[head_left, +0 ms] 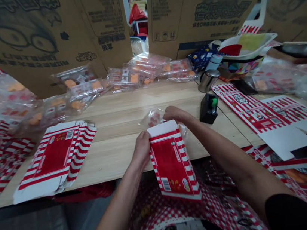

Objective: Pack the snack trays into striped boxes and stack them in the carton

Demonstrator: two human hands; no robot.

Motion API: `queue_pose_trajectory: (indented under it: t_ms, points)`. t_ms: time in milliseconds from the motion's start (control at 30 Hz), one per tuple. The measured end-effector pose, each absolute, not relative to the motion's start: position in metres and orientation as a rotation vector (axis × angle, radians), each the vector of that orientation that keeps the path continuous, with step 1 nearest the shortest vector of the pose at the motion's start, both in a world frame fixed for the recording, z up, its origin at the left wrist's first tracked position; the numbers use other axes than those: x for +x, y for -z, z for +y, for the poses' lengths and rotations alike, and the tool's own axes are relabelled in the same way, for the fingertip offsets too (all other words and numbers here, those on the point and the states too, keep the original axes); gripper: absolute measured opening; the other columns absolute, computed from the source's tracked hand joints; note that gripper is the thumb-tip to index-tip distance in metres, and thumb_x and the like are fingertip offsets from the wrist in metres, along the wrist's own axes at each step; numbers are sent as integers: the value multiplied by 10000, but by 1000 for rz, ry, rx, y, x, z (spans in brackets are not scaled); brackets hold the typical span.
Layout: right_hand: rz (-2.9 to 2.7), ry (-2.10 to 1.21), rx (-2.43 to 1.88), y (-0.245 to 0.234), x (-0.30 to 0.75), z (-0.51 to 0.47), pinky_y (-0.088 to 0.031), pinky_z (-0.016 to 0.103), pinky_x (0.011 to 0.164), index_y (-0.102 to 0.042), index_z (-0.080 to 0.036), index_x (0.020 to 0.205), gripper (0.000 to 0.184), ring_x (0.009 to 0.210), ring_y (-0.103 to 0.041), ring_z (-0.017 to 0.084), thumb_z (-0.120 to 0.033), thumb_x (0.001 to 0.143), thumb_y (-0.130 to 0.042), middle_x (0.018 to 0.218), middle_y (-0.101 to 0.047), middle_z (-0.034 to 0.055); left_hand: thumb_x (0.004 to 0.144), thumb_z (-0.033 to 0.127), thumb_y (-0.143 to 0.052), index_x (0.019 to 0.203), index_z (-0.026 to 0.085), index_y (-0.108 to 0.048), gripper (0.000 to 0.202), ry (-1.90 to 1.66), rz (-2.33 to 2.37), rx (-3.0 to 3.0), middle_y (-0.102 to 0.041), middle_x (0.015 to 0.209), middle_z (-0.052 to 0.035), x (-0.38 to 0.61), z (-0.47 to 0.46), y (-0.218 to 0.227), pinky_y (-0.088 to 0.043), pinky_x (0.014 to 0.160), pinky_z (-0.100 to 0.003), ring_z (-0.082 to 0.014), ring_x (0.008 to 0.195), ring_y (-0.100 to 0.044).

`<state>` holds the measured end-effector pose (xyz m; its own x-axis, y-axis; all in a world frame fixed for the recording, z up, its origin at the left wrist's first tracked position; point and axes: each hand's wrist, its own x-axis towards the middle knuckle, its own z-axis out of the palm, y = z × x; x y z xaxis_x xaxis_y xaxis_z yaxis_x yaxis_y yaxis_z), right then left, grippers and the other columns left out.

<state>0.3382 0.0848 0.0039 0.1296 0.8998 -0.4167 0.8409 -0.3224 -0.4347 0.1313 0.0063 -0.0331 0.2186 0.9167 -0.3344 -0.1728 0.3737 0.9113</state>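
A red box with red-and-white striped sides [169, 162] stands tilted at the table's front edge, over my lap. My left hand [143, 146] is closed on its upper left edge, the fingertips hidden behind it. Just beyond the box's top end, my right hand [174, 113] is closed at the edge of a clear plastic packet [154, 118] with reddish pieces inside. The right fingertips are partly hidden. Another bit of clear plastic [183, 130] shows beside the box, under my right forearm.
Flat striped cartons [55, 154] are stacked at left. Clear packets [126, 77] line the back against tall cardboard [103, 31]. A black tape dispenser [208, 108], metal cup [208, 80] and white tray [248, 44] stand at right, near an unfolded carton [269, 115].
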Motion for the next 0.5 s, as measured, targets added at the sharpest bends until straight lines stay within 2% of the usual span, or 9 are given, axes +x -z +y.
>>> queue_pose_trajectory:
  t_ms: [67,167,267,333,433,500]
  points:
    - [-1662,-1075,-2181,1,337,73,-439,244,574,-697,-83,815,123,650,-638,179,-164,726,-677,706,-693,97,754,363,-618,778,182,-545,197,-933,1081,897,-610,716,25,138,9,36,-445,618,-225,-123,648,-547]
    - [-1512,-1186,-1967,6,333,52,-437,228,537,-679,-121,812,106,572,-586,133,-169,717,-670,685,-675,45,755,365,-605,770,180,-552,193,-911,1090,939,-619,710,7,135,9,37,-457,615,-248,-143,645,-558]
    - [-1388,-1211,-1745,0,334,39,-482,245,577,-676,-148,783,127,613,-613,148,-178,662,-698,728,-698,42,775,375,-571,772,181,-564,194,-908,1142,1006,-629,719,-9,123,9,30,-459,617,-269,-164,659,-569]
    - [-1289,-1125,-1662,-15,342,36,-491,257,609,-667,-161,813,176,652,-614,155,-179,640,-689,750,-700,36,784,350,-564,747,191,-553,163,-950,1220,1049,-590,687,9,109,9,19,-419,601,-256,-156,646,-530]
    - [-1095,-896,-1425,-50,358,34,-481,256,681,-639,-198,933,256,751,-611,133,-213,679,-668,896,-712,26,794,279,-562,709,201,-540,117,-1021,1406,1219,-510,633,35,88,6,-1,-340,590,-247,-148,635,-462]
    - [-972,-848,-1133,-72,358,32,-469,263,709,-618,-213,927,205,795,-618,114,-223,725,-650,957,-708,23,820,256,-538,699,201,-546,133,-995,1505,1404,-484,613,38,80,-2,-11,-316,594,-257,-149,630,-443]
